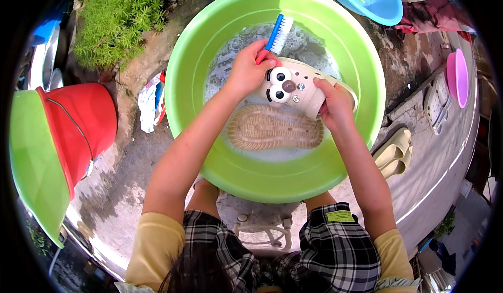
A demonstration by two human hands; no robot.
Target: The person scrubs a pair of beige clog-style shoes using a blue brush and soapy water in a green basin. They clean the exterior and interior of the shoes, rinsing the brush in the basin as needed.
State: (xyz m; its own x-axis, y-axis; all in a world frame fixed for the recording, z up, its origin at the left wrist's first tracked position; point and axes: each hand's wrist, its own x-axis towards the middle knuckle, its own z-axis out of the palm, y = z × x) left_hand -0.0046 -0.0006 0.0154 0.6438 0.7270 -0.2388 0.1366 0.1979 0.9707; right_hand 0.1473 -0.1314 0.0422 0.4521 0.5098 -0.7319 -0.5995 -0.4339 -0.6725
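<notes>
Over a big light-green basin (230, 180) of soapy water, my left hand (250, 68) is closed around the red handle of a scrub brush (277, 35) with a blue back and white bristles. Its fingers also lie against the toe of a beige clog (310, 86). This clog has cartoon eyes, a brown nose and small charms on top. My right hand (335, 104) grips the clog near its heel end, thumb on the upper. Below it in the basin, a second clog (275, 128) lies sole up in the suds.
To the left stand a red bucket (89, 128) and a green basin (31, 156), near a crumpled packet (152, 101). A blue basin (372, 2) is at the far right. Beige slippers (393, 152), grey clogs (436, 104) and a pink basin (459, 80) are on the right. Green plants (118, 20) grow at the far left.
</notes>
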